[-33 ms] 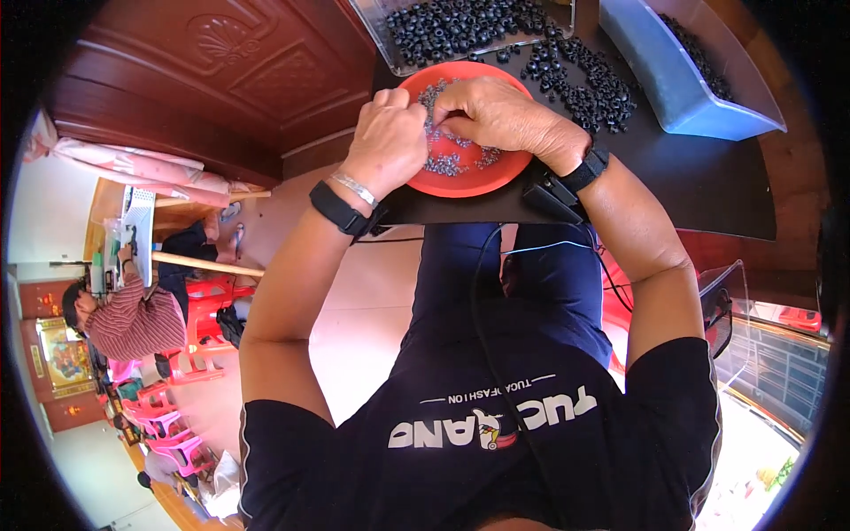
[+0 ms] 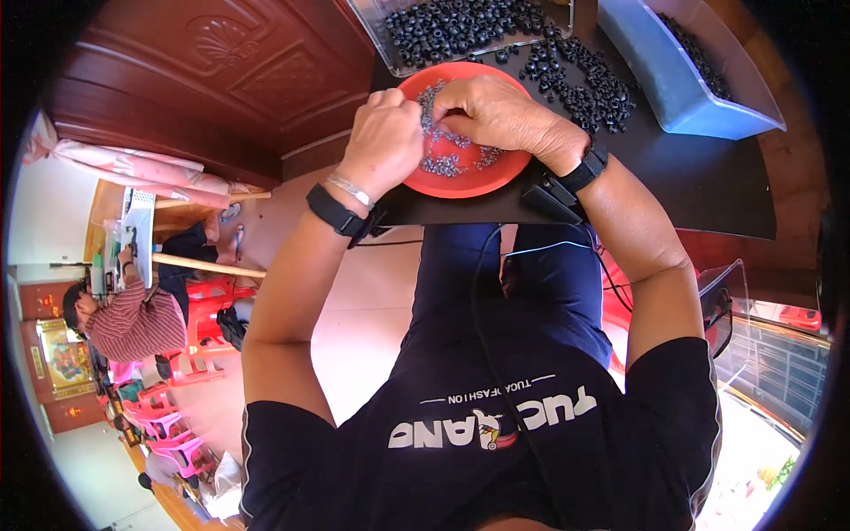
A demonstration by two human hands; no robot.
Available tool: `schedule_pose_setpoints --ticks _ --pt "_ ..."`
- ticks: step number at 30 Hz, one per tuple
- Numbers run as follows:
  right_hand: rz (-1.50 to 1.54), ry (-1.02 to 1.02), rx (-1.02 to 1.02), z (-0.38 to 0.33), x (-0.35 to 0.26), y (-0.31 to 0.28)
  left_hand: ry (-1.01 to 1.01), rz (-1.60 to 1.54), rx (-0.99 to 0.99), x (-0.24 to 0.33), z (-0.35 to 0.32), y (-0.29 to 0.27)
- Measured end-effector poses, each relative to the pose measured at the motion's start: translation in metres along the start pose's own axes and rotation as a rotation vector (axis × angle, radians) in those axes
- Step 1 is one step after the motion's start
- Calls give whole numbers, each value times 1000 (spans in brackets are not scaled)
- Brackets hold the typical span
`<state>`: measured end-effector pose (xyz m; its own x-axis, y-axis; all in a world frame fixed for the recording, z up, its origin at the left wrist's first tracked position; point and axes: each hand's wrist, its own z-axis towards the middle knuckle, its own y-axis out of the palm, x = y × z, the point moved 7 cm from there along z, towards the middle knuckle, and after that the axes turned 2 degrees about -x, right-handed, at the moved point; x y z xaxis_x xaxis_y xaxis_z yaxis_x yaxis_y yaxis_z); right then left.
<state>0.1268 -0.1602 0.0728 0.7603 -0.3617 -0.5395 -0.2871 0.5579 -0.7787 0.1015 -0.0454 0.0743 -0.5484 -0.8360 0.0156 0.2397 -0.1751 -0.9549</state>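
Observation:
A round orange-red plate (image 2: 456,188) lies at the table's near edge, with many tiny grey pieces (image 2: 444,165) scattered in it. Over its left rim, my left hand (image 2: 387,137) has its fingers curled closed; the fingertips are turned away and hidden. My right hand (image 2: 496,111) reaches in from the right, thumb and forefinger pinched together low over the grey pieces. Whatever is between the fingers of either hand is too small or too hidden to name. The two hands are close together above the plate.
Behind the plate stands a clear box (image 2: 403,70) of black rounded parts. A loose pile of black parts (image 2: 593,93) lies on the dark table (image 2: 708,181). A blue bin (image 2: 686,111) stands right, a small black device (image 2: 553,196) near my right wrist. Another person (image 2: 142,319) sits far left.
My left hand has shifted slightly to the left, away from the right hand. My right hand has hardly moved.

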Motion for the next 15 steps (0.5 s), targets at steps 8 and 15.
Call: schedule_pose_setpoints --ticks 8,15 --pt "-2 -16 68 0 6 -2 -18 -221 131 -13 -10 -24" --pt "27 -99 12 -1 -4 -1 36 -266 184 9 -44 -32"
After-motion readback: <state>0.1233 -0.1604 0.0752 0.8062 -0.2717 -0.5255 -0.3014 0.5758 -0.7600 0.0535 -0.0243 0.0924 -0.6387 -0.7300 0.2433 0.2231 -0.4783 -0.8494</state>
